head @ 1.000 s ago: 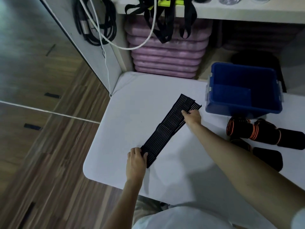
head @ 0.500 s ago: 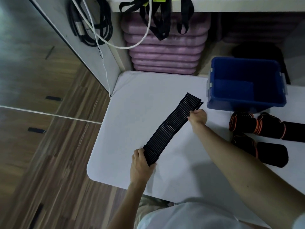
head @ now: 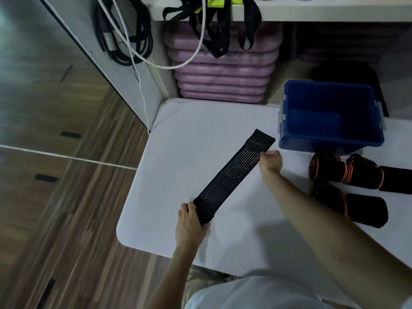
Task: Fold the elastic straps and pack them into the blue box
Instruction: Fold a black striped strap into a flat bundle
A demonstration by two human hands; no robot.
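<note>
Strap: a black ribbed strap (head: 234, 178) lies stretched flat and diagonal on the white table (head: 182, 139), its far end just short of the blue box (head: 330, 118), its near end toward the table's front left corner.
Left hand: the left hand (head: 191, 224) grips the strap's near end, fingers curled over its outer edge, thumb along the other side.
Right hand: the right hand (head: 270, 163) pinches the strap's right edge just below its far end, fingers curled in tight; the fingertips are hidden, so the exact hold cannot be told.
Box: open-topped, standing at the table's far right, just beyond the strap's far end; its inside is dark and what it holds cannot be told.
Rolled wraps: black rolls with orange trim (head: 347, 175) lie on the table in front of the box, right of the right hand and apart from the strap.
Edges and room: bare tabletop runs left of the strap to the rounded front left corner; the box and the rolls close off the right side.
Surface: smooth white top, shadowed under the right forearm.
Room: wood-look floor (head: 55, 197) left of the table; purple mats (head: 223, 70) stacked beyond it, left of the box; black cables (head: 124, 36) and a white cord (head: 142, 90) hang on the wall panel; black straps with a yellow-green tag (head: 220, 25) dangle from a shelf above the mats.
</note>
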